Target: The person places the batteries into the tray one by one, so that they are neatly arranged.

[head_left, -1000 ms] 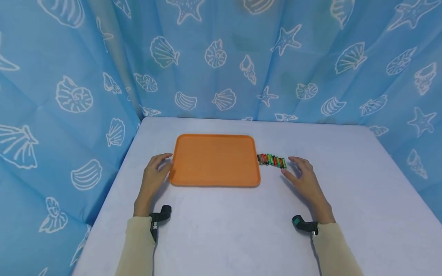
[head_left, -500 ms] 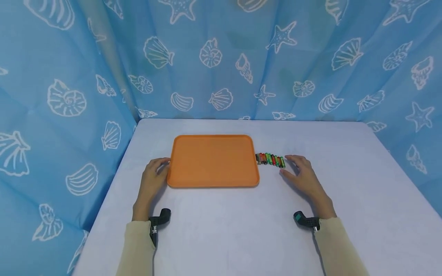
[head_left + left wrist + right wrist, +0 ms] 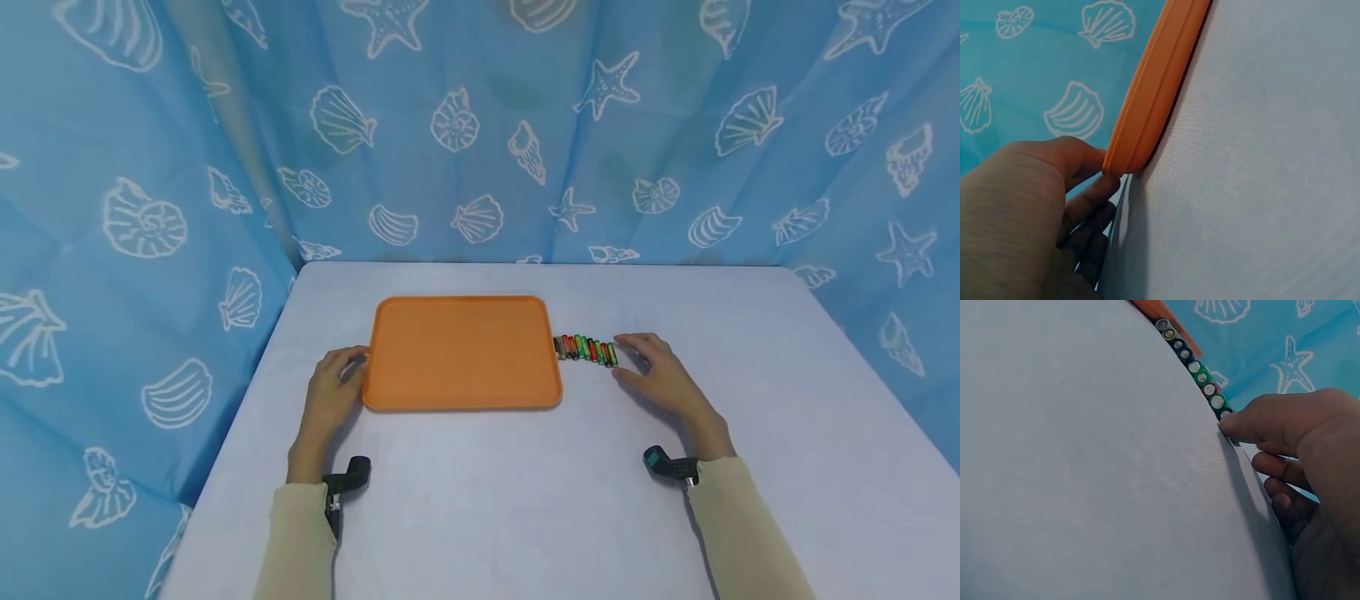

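Note:
A flat orange tray (image 3: 463, 353) lies on the white table. My left hand (image 3: 330, 392) is at its left edge, thumb and index finger apart along the rim. In the left wrist view the thumb tip meets the corner of the tray (image 3: 1154, 94), and the other fingers hang loosely bent. Several small red, green and black batteries (image 3: 585, 349) lie side by side in a row off the tray's right edge. My right hand (image 3: 663, 379) is at the row's right end, index finger at the far side and thumb at the near side. The thumb (image 3: 1254, 422) partly covers the end battery.
A blue curtain (image 3: 420, 167) with white shells and starfish hangs behind and left of the white table (image 3: 480, 500). A black wrist camera (image 3: 348, 475) is on the left wrist, another black wrist camera (image 3: 667, 465) on the right.
The right hand has shifted slightly, its fingertips closer around the end of the battery row. The left hand remains at the tray's edge. The head view has moved a little.

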`<state>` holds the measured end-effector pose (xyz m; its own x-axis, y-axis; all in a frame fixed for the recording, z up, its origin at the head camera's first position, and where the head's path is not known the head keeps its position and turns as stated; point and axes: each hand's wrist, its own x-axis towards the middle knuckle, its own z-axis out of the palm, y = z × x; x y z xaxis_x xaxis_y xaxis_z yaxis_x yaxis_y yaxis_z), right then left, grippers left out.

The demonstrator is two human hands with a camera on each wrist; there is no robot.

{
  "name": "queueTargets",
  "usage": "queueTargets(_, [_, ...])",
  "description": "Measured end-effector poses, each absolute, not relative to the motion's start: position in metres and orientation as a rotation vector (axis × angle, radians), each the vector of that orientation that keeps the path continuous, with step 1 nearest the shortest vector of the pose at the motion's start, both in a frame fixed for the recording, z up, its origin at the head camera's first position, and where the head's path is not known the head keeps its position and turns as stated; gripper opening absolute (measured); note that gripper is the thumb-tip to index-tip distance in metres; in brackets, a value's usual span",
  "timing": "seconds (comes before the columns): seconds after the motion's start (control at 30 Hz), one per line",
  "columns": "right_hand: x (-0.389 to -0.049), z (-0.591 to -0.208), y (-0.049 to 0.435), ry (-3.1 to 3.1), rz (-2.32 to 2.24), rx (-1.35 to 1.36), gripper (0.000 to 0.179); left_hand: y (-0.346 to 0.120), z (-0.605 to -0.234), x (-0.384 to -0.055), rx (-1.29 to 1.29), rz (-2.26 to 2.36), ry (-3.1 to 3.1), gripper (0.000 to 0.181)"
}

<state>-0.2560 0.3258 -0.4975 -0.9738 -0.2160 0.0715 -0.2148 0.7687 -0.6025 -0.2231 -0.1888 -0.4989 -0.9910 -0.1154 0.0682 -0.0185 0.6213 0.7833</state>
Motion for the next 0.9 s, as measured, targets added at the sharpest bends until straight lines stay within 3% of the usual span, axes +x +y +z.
queueTargets(0.3, [-0.2586,-0.5031,0.3323,2.965,-1.021,-0.49,0.045,-0.188,-0.5016,-0.2211,0.076,-1.322,-2.702,0.035])
queueTargets(0.9, [-0.253,-0.4964,0.3244,3.02,-1.088,-0.329,0.047,-0.1923,-0.4993,-0.2246,0.053,-1.317,-2.69,0.035])
